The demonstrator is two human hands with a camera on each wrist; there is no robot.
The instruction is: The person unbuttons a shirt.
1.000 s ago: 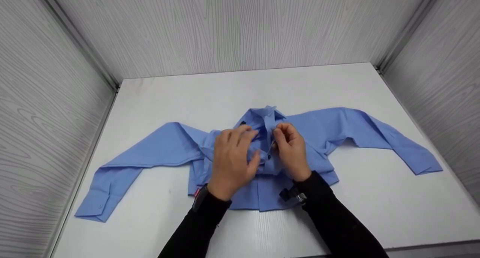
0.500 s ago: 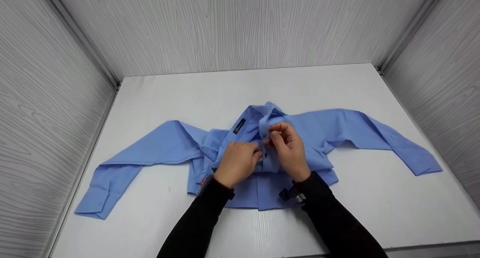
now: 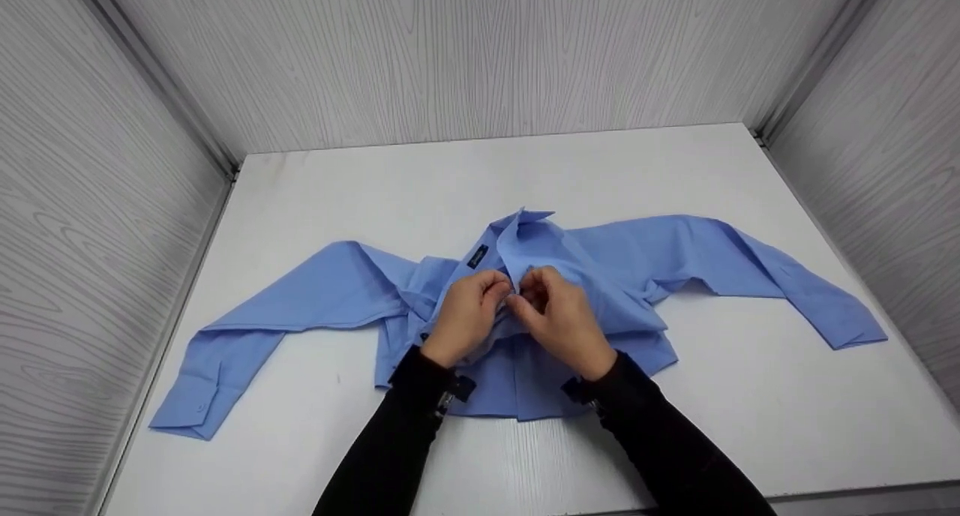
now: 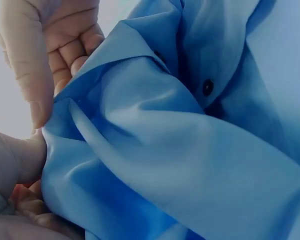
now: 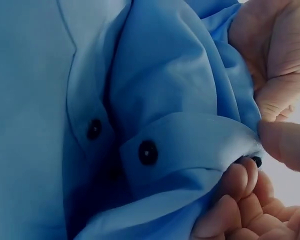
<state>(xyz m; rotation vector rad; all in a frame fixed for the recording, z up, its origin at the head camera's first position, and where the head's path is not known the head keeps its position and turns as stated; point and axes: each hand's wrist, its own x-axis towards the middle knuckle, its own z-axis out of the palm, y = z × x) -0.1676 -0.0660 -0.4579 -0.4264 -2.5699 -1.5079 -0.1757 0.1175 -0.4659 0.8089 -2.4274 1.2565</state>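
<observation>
A light blue long-sleeved shirt point(image 3: 622, 268) lies spread on the white table, its front placket raised between my hands. My left hand point(image 3: 466, 315) pinches the placket edge with thumb and fingers. Close beside it, my right hand point(image 3: 564, 319) grips the facing edge, the fingertips of both hands nearly meeting. A dark button point(image 5: 257, 161) peeks out between the fingertips in the right wrist view. Another dark button point(image 5: 148, 152) sits on the folded placket there. In the left wrist view a button point(image 4: 208, 87) shows beyond the gathered cloth. Fingers and cloth partly hide the pinched spot.
The left sleeve point(image 3: 300, 291) and right sleeve point(image 3: 750, 265) stretch out to either side. A black label point(image 3: 478, 256) shows inside the collar point(image 3: 525, 216). Wood-grained panels point(image 3: 480, 58) enclose the table point(image 3: 360, 193) at the back and sides.
My left hand has come down from spread fingers to pinching the placket. My right hand has shifted slightly left and nearer to me. The placket and collar have swung left.
</observation>
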